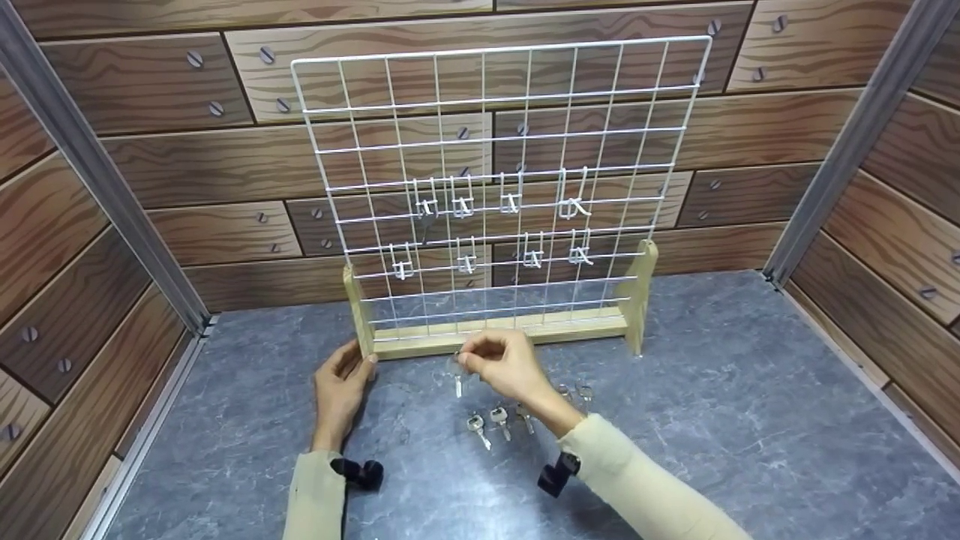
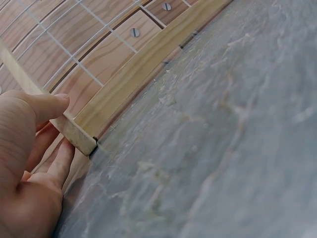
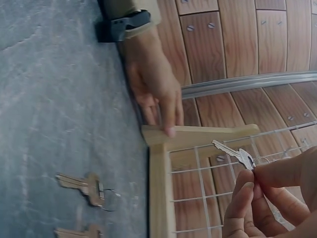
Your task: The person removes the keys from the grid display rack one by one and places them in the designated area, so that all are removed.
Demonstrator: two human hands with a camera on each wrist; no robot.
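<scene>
In the head view my right hand [image 1: 514,367] is in front of the rack's base and pinches a silver key [image 1: 458,385] between thumb and fingertips. The right wrist view shows this key [image 3: 241,156] with a thin ring at its head. With thumb and fingers around it, my left hand [image 2: 32,163] grips the lower front end of the rack's left wooden foot [image 2: 77,135]. The white wire grid rack [image 1: 484,142] stands upright and carries two rows of hooks. From the upper left hook [image 1: 427,207] hangs a small dark thing, too blurred to name.
Several more keys lie on the grey marbled table [image 1: 712,420], among them a key [image 1: 478,430] beside another key [image 1: 500,422]. Some are partly behind the right wrist. Wood-patterned panels [image 1: 187,172] stand around the table, with metal posts [image 1: 847,142] at the corners.
</scene>
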